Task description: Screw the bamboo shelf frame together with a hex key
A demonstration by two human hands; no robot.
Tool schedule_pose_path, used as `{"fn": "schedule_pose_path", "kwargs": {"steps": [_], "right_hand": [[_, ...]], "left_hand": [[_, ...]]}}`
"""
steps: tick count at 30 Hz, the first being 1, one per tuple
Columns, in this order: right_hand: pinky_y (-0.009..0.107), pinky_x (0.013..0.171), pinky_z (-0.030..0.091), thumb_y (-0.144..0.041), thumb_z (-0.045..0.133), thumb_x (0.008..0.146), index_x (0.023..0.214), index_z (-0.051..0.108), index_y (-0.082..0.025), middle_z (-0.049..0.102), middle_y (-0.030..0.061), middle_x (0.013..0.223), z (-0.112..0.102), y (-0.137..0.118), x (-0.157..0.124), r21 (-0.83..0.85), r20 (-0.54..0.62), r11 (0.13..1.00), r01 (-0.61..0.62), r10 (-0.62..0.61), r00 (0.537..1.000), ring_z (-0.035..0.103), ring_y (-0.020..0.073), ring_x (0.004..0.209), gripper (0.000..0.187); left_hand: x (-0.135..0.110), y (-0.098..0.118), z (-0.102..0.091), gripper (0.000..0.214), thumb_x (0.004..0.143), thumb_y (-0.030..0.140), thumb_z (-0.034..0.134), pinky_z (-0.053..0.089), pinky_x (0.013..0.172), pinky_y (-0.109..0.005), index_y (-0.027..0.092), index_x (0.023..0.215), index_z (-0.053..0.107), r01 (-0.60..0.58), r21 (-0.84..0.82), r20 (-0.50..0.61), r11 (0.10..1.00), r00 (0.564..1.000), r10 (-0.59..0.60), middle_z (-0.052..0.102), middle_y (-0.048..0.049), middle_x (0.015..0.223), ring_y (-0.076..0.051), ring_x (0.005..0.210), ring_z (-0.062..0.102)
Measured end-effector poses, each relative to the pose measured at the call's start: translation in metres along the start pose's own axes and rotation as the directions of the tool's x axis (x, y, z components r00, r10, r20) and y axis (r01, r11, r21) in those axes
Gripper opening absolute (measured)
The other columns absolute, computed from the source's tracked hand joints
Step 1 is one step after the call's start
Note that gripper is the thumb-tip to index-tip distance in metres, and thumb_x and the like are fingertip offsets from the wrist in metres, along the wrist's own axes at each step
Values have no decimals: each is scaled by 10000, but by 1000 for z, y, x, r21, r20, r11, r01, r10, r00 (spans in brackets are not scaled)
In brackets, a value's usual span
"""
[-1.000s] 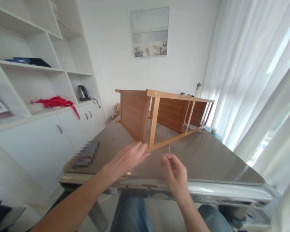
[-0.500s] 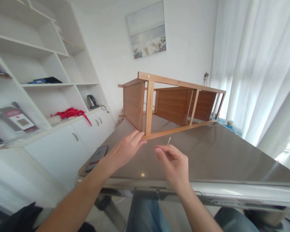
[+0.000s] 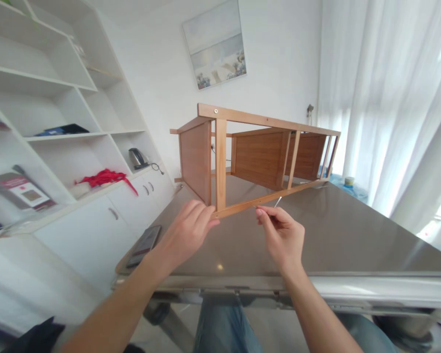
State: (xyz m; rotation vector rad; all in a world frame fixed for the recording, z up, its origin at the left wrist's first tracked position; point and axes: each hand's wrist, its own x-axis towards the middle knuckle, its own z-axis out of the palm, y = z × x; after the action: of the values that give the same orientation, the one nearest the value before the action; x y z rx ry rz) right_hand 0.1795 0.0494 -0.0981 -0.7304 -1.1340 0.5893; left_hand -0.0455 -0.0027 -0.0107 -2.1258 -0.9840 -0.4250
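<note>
Over the table (image 3: pixel 334 235), the right hand (image 3: pixel 281 240) pinches a pin (image 3: pixel 278 201) tilting up-right.

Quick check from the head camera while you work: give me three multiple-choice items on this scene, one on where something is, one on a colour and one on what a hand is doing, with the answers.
1. Where is the kettle?
A. On the floor
B. On a white shelf
C. On a windowsill

2. What colour is the cloth on that shelf?
A. Blue
B. Red
C. Green

3. What is the right hand doing?
A. Pinching a thin pin
B. Holding the phone
C. Lying flat

Answers:
1. B, the kettle stands on the shelf at the end of the white unit.
2. B, the crumpled cloth is bright red.
3. A, the fingertips hold the pin up in the air.
</note>
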Motion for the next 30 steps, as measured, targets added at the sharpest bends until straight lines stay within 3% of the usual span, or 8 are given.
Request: {"fn": "schedule_pose_path", "kwargs": {"steps": [6,12,15,20,22,26,30], "right_hand": [[391,922,520,-498,873,714,865,835,-186,808,77,893,-44,29,43,-23,-201,985,-172,164,966,726,262,891,349],[336,712,537,-606,899,577,773,766,-140,764,61,733,-62,58,89,155,-291,960,-233,269,918,710,218,739,523],[315,643,550,-575,940,539,763,721,-136,733,31,677,-59,68,98,266,-276,924,-274,345,897,701,186,670,539],[313,687,613,-375,846,830,808,678,-139,704,-29,702,-44,71,102,433,-229,855,-287,412,882,687,122,639,291],[318,720,631,-307,812,877,814,665,-139,697,-41,716,-37,67,106,491,-220,829,-267,414,883,685,110,643,231],[364,831,658,-272,897,774,808,658,-152,688,-56,699,-26,51,121,585,-201,782,-215,397,895,674,101,644,269],[412,920,652,-245,931,715,843,687,-142,708,-43,754,-12,36,134,630,-145,748,-206,374,916,662,88,668,294]], "left_hand": [[4,-2,-2,150,1038,212,545,454,774,-368,108,1145,563,-38,17,-122,999,992,40,578,-61,867,-230,842,524],[8,-10,-1,118,1042,220,540,464,792,-377,119,1082,588,-74,75,-155,994,984,85,625,-70,899,-234,853,565],[6,-10,-3,138,1049,244,531,477,828,-382,127,1080,596,-51,40,-156,998,986,57,649,-82,924,-244,898,594],[1,-8,-9,139,1056,262,522,481,797,-363,150,1049,605,-22,-71,-185,997,983,9,649,-66,875,-227,854,598],[-1,-8,-10,137,1052,267,533,482,796,-361,148,1054,602,-21,-102,-197,995,980,0,649,-69,886,-230,872,598],[-7,-13,-8,124,1048,241,525,481,797,-354,150,987,584,-18,-161,-194,987,981,-14,633,-73,898,-221,867,563],[-15,-21,-4,162,1062,249,491,484,787,-328,157,961,579,53,-257,-169,965,981,-99,623,-65,890,-203,872,561]]}}
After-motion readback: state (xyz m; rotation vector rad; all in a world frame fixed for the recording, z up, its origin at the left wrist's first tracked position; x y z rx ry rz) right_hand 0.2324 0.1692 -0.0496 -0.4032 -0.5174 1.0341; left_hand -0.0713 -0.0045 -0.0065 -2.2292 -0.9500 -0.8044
